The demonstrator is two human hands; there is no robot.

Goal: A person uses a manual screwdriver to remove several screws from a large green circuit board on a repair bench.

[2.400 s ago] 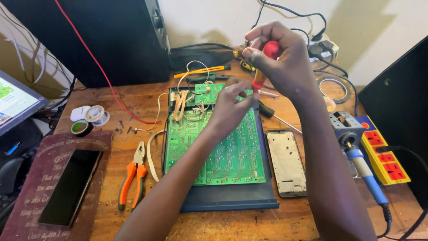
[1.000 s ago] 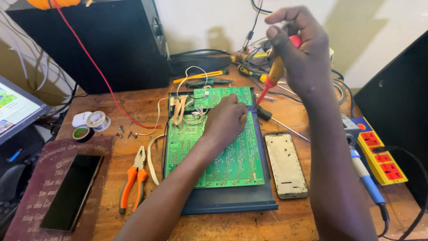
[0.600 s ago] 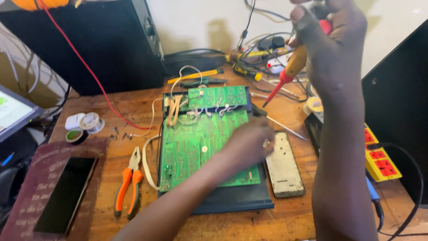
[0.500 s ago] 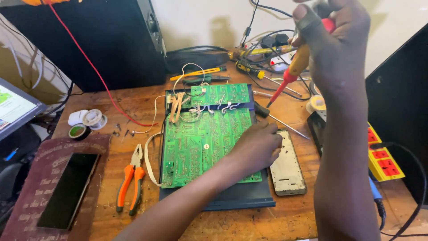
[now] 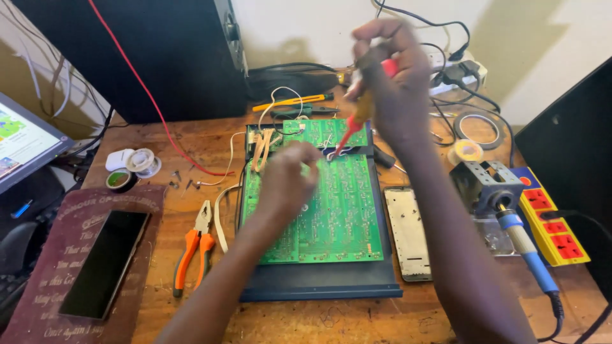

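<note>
wooden worktop point(image 5: 191, 137) fills the view, crowded with repair clutter against a pale wall and a big black cabinet point(image 5: 159, 51) at the back. at the far left a tilted monitor screen point(image 5: 22, 137) shows its corner, and below it a dark red plaque point(image 5: 48, 255) carries a black phone point(image 5: 105, 263) lying face up. next come small rolls of tape point(image 5: 131, 167) and a pair of orange-handled pliers point(image 5: 193, 251) lying flat, untouched. in the middle a large green circuit board point(image 5: 338, 213) lies bare on its open dark plastic case point(image 5: 319, 290), so the housing is already opened and the board exposed, though it is not yet lifted out and pale ribbon wires point(image 5: 261, 148) at its top edge remain joined. the left hand point(image 5: 287, 178) rests on the upper left part of the board, fingers curled; motion blur hides whether its grip pinches anything, so i cannot tell. the right hand point(image 5: 392, 83) is raised above the board's top edge, its grip clamped on a red-and-yellow-handled screwdriver point(image 5: 357, 124) whose tip points down at the gap between the board's two sections, seemingly working a fastener there. to the right lie a pale narrow panel point(image 5: 408, 232), a blue-handled soldering iron point(image 5: 526, 245) in its metal stand point(image 5: 478, 181), idle, and a yellow power strip with red sockets point(image 5: 551, 220). judging by this, work on the board is midway: no soldering looks under way.
</note>
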